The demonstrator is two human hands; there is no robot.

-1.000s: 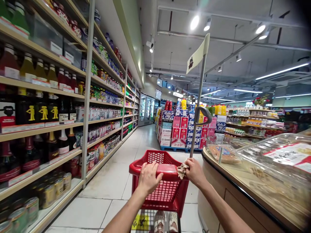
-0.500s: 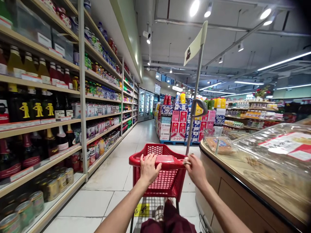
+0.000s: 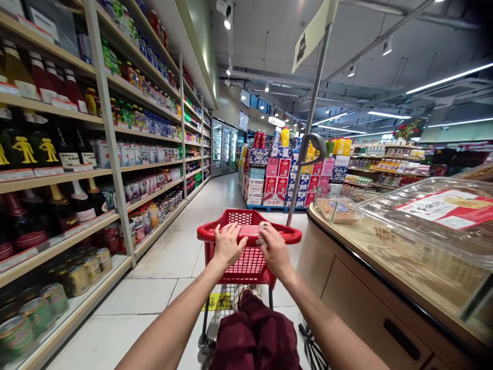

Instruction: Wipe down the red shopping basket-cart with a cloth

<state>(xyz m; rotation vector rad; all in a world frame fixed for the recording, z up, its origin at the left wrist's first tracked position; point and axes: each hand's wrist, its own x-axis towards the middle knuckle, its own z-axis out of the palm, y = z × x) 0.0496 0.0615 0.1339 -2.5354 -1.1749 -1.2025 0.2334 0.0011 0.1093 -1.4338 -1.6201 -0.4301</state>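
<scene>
One wad (image 3: 264, 226), pinched in the right hand (image 3: 273, 246), has shifted along the handle (image 3: 250, 233) from right end to near middle, bringing that stretch within reach; left hand (image 3: 228, 244), apart, lies loosely over it; cart (image 3: 246, 266) ahead, between shelves (image 3: 152, 165) and surface (image 3: 416, 281).

Shelving (image 3: 103, 87) along the left side carries bottles (image 3: 19, 77), with cans (image 3: 56, 299) on its lowest tier, while glass-door refrigerators (image 3: 224, 146) stand farther back, stacked cartons (image 3: 271, 184) rest on a blue pallet (image 3: 256, 207), and a counter (image 3: 350, 288) at right bears clear plastic containers (image 3: 449, 208).
</scene>
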